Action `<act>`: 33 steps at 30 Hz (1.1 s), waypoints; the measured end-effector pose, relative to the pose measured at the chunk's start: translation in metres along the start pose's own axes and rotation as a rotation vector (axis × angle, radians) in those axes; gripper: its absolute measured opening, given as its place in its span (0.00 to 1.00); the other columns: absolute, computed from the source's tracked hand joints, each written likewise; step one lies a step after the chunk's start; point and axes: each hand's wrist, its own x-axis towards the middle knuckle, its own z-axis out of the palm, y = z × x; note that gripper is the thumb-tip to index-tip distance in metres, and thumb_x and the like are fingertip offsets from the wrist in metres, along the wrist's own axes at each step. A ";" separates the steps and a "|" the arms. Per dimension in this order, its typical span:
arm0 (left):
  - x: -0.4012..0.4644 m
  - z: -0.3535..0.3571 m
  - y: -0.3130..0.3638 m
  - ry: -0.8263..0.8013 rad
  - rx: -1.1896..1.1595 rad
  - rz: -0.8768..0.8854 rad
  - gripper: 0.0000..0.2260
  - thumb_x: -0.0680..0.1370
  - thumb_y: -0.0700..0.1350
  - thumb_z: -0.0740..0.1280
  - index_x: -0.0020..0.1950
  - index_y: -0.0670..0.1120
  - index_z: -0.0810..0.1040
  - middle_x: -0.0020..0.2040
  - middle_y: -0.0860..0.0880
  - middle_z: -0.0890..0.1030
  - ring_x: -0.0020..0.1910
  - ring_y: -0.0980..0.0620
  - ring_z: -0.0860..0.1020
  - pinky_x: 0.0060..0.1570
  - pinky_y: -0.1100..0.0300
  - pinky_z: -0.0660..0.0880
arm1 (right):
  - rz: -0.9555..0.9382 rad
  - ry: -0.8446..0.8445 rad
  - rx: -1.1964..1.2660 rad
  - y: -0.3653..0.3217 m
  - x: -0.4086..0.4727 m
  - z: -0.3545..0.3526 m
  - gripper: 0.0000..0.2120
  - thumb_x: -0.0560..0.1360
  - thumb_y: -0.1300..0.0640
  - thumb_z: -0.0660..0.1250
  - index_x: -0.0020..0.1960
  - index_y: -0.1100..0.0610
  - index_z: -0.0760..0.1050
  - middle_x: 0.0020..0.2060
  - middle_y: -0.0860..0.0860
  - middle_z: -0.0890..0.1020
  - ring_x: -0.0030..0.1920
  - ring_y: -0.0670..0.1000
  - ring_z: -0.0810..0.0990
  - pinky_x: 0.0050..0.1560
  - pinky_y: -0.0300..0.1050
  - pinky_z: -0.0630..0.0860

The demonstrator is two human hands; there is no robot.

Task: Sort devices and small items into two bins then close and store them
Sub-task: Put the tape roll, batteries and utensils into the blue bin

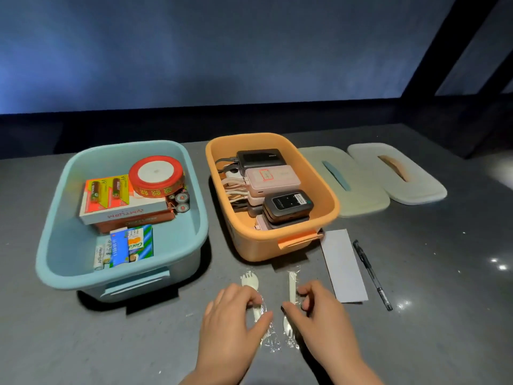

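In the head view, a dark grey table (416,273) is seen from above. At its near edge the left hand (231,315) is laid over a wrapped plastic spork (249,280), its curled fingers and thumb closed round the handle while the pronged bowl points far. Just right of it, the right hand (319,309) is curled round a second wrapped utensil (292,287), which is gripped at its middle; its forked end (286,325) shows near the thumb, and crumpled clear wrap (270,344) lies between the wrists.

Far left, a blue bin (63,226) is stood open. Inside it are seen a red ribbon spool (156,175), a carded pack of AA batteries (107,191) on stacked boxes, loose batteries (180,201) beside these, and small packets (131,245) near the front wall.

To its right, an orange bin (330,201) is stood open and filled with power banks (272,177), their cables on the left side, and a black pocket router (288,205) on top.

Right of the orange bin, two pale lids (361,201) (422,190) are laid flat side by side. Nearer, a white paper strip (342,268) and a black pen (372,273) lie alongside each other.
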 end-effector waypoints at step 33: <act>-0.011 -0.029 -0.015 -0.072 0.242 -0.203 0.08 0.74 0.51 0.66 0.44 0.56 0.67 0.43 0.57 0.71 0.47 0.54 0.73 0.41 0.59 0.68 | -0.405 -0.121 -0.380 0.012 -0.003 -0.016 0.04 0.76 0.45 0.65 0.48 0.44 0.71 0.43 0.38 0.71 0.48 0.42 0.66 0.45 0.37 0.60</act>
